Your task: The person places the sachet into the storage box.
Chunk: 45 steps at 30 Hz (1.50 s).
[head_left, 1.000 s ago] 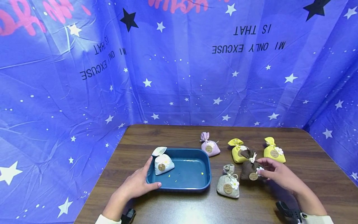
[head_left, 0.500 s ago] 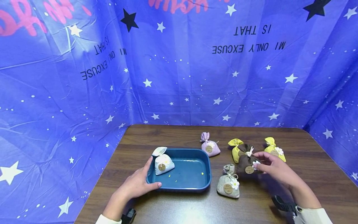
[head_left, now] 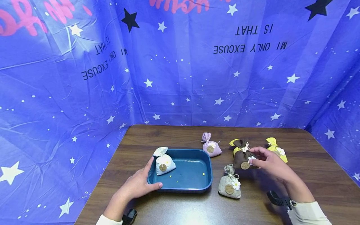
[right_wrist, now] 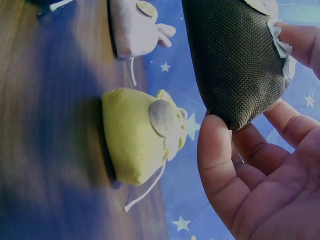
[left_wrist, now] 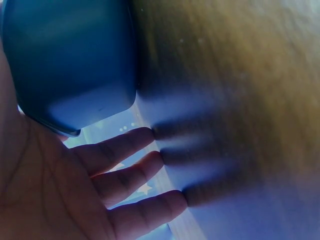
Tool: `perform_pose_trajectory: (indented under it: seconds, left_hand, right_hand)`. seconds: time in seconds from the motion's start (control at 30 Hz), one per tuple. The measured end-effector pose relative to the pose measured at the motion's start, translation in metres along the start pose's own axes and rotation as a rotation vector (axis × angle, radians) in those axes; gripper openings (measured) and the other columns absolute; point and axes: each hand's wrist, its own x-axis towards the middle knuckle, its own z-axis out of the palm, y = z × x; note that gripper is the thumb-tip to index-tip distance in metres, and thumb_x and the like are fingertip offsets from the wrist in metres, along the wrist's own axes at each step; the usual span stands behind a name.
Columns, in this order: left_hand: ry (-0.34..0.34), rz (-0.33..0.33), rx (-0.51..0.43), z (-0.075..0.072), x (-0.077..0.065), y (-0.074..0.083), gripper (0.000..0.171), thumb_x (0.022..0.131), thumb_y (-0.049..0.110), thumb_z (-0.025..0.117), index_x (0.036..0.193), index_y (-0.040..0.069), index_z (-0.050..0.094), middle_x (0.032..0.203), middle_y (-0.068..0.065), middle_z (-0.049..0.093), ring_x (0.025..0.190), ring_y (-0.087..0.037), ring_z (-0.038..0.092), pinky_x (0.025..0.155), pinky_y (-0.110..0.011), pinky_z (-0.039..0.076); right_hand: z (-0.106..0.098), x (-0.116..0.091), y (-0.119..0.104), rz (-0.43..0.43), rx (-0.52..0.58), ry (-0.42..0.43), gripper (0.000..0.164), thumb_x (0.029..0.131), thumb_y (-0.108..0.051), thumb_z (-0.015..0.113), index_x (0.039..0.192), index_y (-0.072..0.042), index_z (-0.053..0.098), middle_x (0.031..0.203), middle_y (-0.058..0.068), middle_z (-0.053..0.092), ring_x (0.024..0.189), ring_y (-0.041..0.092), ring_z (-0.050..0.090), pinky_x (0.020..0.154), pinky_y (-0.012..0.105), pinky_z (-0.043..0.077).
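My right hand [head_left: 271,162] pinches a dark brown cloth sachet [head_left: 239,157] by its side, at its white flower. In the right wrist view the brown sachet [right_wrist: 235,65] hangs clear of the table between thumb and fingers. It overlaps a yellow sachet [head_left: 234,142] in the head view, leaving little of that one visible. My left hand [head_left: 137,184] rests at the left end of a dark blue tray [head_left: 187,189], thumb over the front rim. The left wrist view shows its other fingers [left_wrist: 145,215] extended beside the tray. A white sachet [head_left: 164,164] leans in the tray's left part.
A grey sachet [head_left: 226,182] lies between the tray and my right hand. Behind the tray's right corner is a pink sachet [head_left: 212,150]; another yellow sachet [head_left: 274,151] lies far right. A blue star-printed curtain [head_left: 191,78] surrounds the wooden table [head_left: 168,136].
My right hand has moved left and slightly away from me with the brown sachet, which now covers more of the yellow one behind. The left hand and tray have stayed put.
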Motion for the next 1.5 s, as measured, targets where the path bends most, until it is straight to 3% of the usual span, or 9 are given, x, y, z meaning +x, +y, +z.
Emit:
perform_pose_trajectory:
  seconds: [0.47, 0.83, 1.0, 1.23, 1.5]
  left_hand:
    - [0.001, 0.003, 0.0, 0.0, 0.0, 0.001, 0.113, 0.076, 0.063, 0.075, 0.16, 0.014, 0.018, 0.14, -0.028, 0.051, 0.128, -0.042, 0.049, 0.101, -0.058, 0.04]
    - [0.002, 0.003, 0.0, 0.001, 0.0, 0.001, 0.114, 0.075, 0.065, 0.074, 0.16, 0.015, 0.018, 0.139, -0.028, 0.051, 0.128, -0.042, 0.05, 0.101, -0.057, 0.041]
    - [0.003, 0.002, -0.001, 0.001, 0.0, 0.0, 0.114, 0.075, 0.064, 0.075, 0.16, 0.014, 0.017, 0.138, -0.028, 0.052, 0.127, -0.042, 0.05, 0.101, -0.057, 0.041]
    - [0.008, 0.005, -0.005, 0.001, 0.0, 0.0, 0.113, 0.076, 0.062, 0.075, 0.16, 0.014, 0.017, 0.139, -0.029, 0.051, 0.128, -0.042, 0.05, 0.101, -0.058, 0.041]
    - [0.004, -0.001, -0.003, -0.001, 0.0, 0.001, 0.114, 0.076, 0.065, 0.074, 0.16, 0.015, 0.017, 0.139, -0.027, 0.052, 0.128, -0.04, 0.05, 0.101, -0.057, 0.041]
  right_hand:
    - [0.01, 0.014, -0.011, -0.047, 0.043, -0.019, 0.035, 0.089, 0.0, 0.069, 0.12, 0.011, 0.056, 0.095, 0.002, 0.066, 0.08, 0.006, 0.063, 0.064, 0.027, 0.055]
    - [0.02, 0.022, -0.017, -0.009, 0.054, -0.005, 0.038, 0.089, -0.005, 0.071, 0.121, 0.008, 0.058, 0.1, 0.012, 0.065, 0.082, 0.007, 0.063, 0.066, 0.026, 0.053]
    - [0.026, 0.03, -0.025, -0.024, 0.045, -0.005, 0.037, 0.089, -0.006, 0.072, 0.121, 0.007, 0.059, 0.105, 0.011, 0.065, 0.084, 0.008, 0.063, 0.067, 0.027, 0.054]
    - [0.037, 0.043, -0.038, -0.028, 0.079, -0.045, 0.036, 0.088, -0.005, 0.071, 0.12, 0.006, 0.058, 0.098, 0.011, 0.065, 0.083, 0.011, 0.063, 0.067, 0.027, 0.053]
    - [0.05, 0.051, -0.041, -0.039, 0.104, -0.053, 0.037, 0.087, -0.004, 0.072, 0.121, 0.007, 0.059, 0.101, 0.014, 0.065, 0.085, 0.011, 0.061, 0.072, 0.024, 0.051]
